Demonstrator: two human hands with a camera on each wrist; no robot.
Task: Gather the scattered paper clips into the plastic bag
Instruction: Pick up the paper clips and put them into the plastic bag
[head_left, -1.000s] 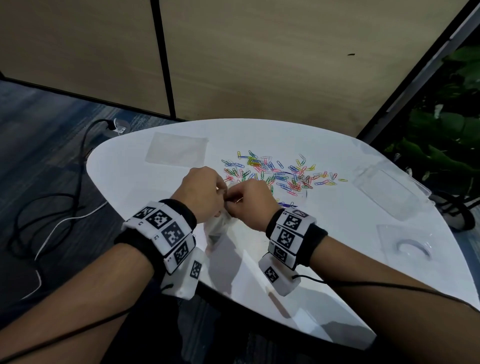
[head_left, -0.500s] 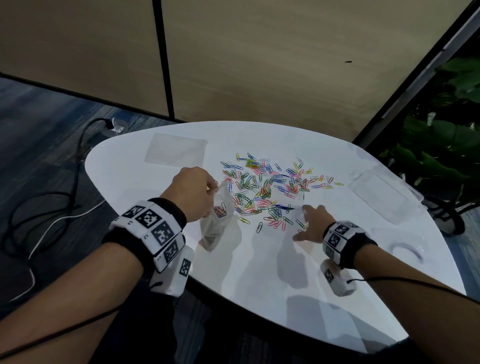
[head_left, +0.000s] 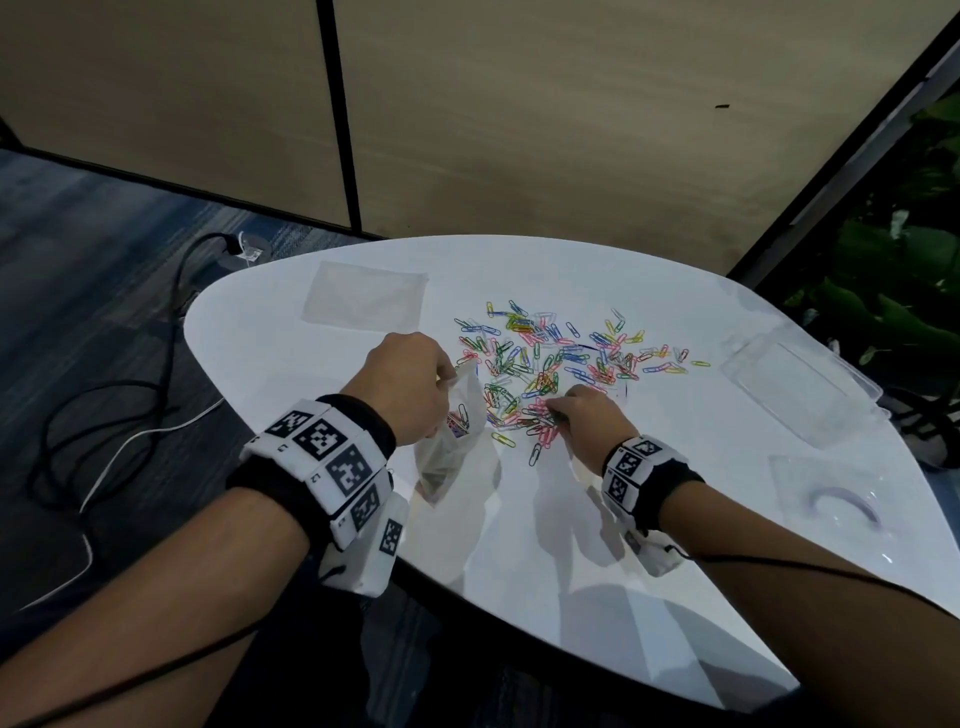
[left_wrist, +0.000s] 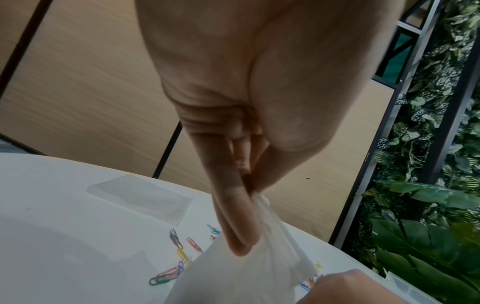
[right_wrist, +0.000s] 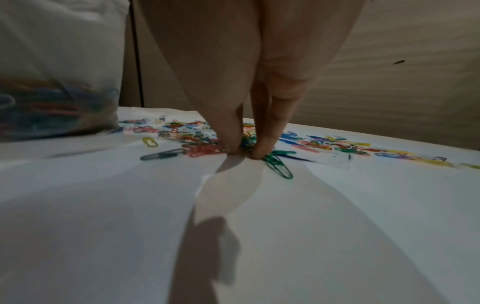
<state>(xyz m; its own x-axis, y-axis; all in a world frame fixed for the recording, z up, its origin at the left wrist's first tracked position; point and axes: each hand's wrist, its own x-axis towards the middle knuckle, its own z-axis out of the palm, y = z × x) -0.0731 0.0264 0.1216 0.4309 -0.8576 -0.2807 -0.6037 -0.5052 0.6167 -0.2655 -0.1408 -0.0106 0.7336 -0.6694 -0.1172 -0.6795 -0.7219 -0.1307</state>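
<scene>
Backdrop: tan panelled wall (head_left: 519, 114) is standing behind the white desk (head_left: 649, 519), with leafy plants (head_left: 893, 291) at 3 o'clock and dark cables (head_left: 104, 410) lying on the blue carpet at 9 o'clock.
Left hand: my left hand (head_left: 402, 387) is pinching the mouth of the plastic bag (head_left: 449, 452) between thumb and fingertips (left_wrist: 239, 236), so the bag is hanging down over the desk at 7 o'clock of the pile.
Bag contents: several coloured clips are showing through the film near the bottom in the right wrist view.
Right hand: my right hand (head_left: 592, 421) is sitting at the 6 o'clock edge of the paper clips (head_left: 550, 364), with thumb and fingertips (right_wrist: 262, 148) drawn narrow and touching the desk among green and red clips; I cannot tell whether a clip is caught between them.
Clips: most are lying scattered in a loose band across the middle of the desk, just beside the bag.
Other items: a flat clear bag (head_left: 363, 296) is lying at 11 o'clock, a clear box (head_left: 800, 384) at 3 o'clock and a clear lid (head_left: 831, 499) at 4 o'clock.
</scene>
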